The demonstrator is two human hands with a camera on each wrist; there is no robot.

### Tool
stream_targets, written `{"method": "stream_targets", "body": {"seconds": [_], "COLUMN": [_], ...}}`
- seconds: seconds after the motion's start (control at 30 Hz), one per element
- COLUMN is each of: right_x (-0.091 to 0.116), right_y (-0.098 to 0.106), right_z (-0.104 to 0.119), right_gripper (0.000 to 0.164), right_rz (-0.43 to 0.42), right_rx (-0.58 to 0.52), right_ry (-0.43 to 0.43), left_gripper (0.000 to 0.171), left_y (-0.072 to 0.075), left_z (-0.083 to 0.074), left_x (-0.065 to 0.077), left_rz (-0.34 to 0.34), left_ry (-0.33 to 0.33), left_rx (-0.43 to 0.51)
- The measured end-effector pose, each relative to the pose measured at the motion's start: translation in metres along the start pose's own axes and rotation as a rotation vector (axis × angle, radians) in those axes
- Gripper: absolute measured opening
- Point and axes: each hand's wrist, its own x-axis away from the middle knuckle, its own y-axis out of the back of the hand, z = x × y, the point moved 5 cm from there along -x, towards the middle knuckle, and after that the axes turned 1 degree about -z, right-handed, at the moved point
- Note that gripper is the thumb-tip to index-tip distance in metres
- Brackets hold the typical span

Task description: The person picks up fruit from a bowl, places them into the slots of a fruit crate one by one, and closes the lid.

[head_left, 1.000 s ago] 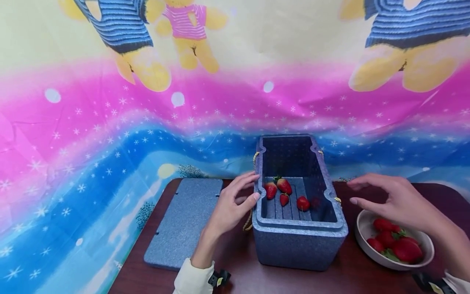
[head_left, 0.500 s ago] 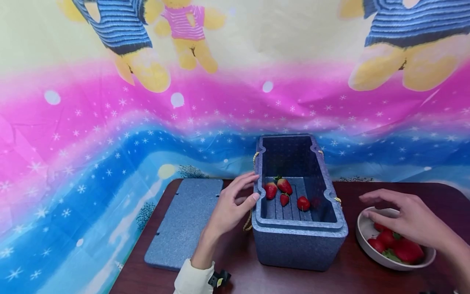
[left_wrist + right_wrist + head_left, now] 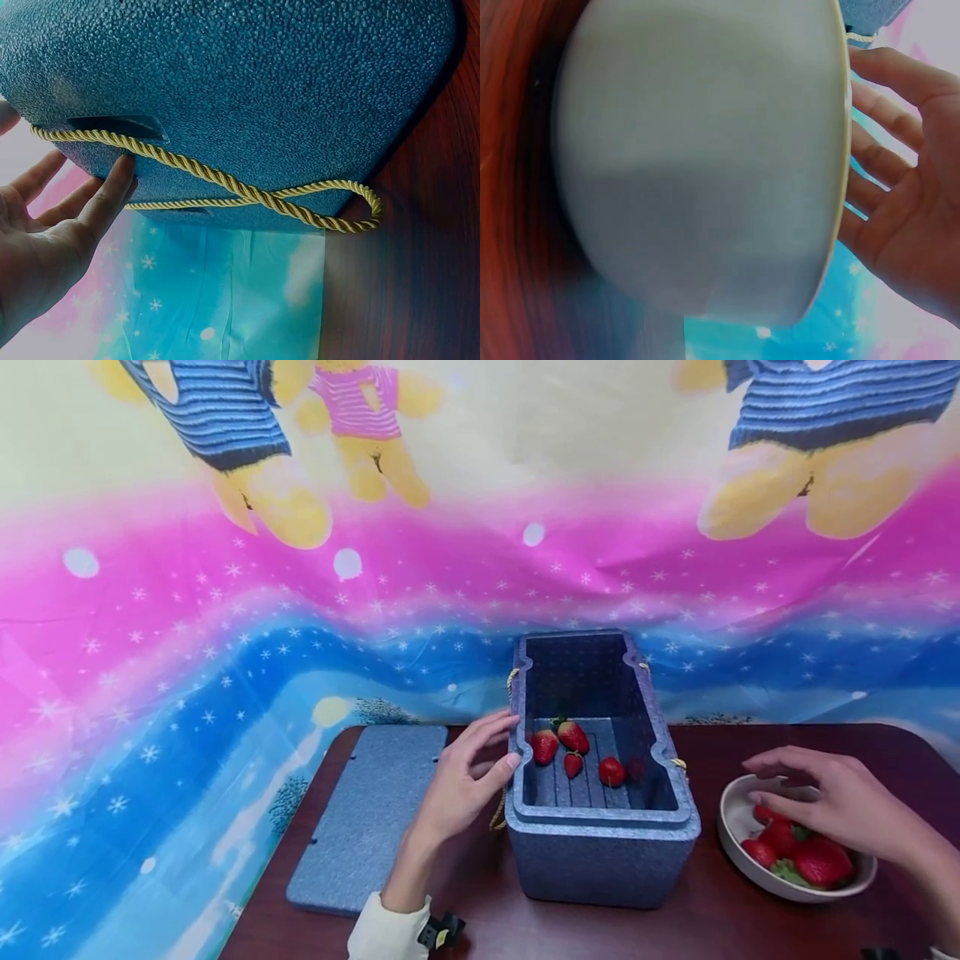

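A grey-blue foam box stands lidless on the table, with several strawberries on its ridged floor. My left hand rests its fingertips against the box's left wall and rim, fingers fairly straight. In the left wrist view the fingers touch the wall beside a gold rope handle. Over a white bowl hovers my right hand, fingers loosely bent. Red strawberries lie in the bowl, partly under that hand. From the right wrist, the bowl's wall hides the fingertips.
The flat grey-blue lid lies on the dark red-brown table left of the box. A printed curtain with bears and snowflakes hangs right behind the table.
My right hand has moved from beside the box, down and right, to above the bowl. The left hand stays at the box wall. The head view has shifted slightly.
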Motion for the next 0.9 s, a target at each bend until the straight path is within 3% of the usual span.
{"method": "stream_targets", "body": {"seconds": [0.13,0.37,0.47,0.7,0.9], "right_x": [0.006,0.022,0.031,0.056,0.067], "right_y": [0.0,0.003,0.005,0.011,0.01], "right_z": [-0.006,-0.017,-0.019,-0.023,-0.026], "right_gripper": [0.04,0.044,0.045,0.053,0.058], "right_rz": [0.099,0.257,0.24,0.099,0.116], "right_rx": [0.012,0.053,0.077,0.138,0.111], "right_ry": [-0.077,-0.191,-0.185,-0.09,-0.038], "left_gripper": [0.047,0.047,0.047,0.048,0.048], "left_y": [0.0,-0.001,-0.002,-0.002,0.0], "left_z": [-0.001,-0.003,-0.003,-0.002,-0.001], "left_x": [0.0,0.0,0.0,0.0,0.0], "left_rz": [0.002,0.009,0.013,0.009,0.001], "left_ry": [0.007,0.001,-0.004,-0.007,-0.005], "left_rx": [0.0,0.005,0.003,0.006,0.005]}}
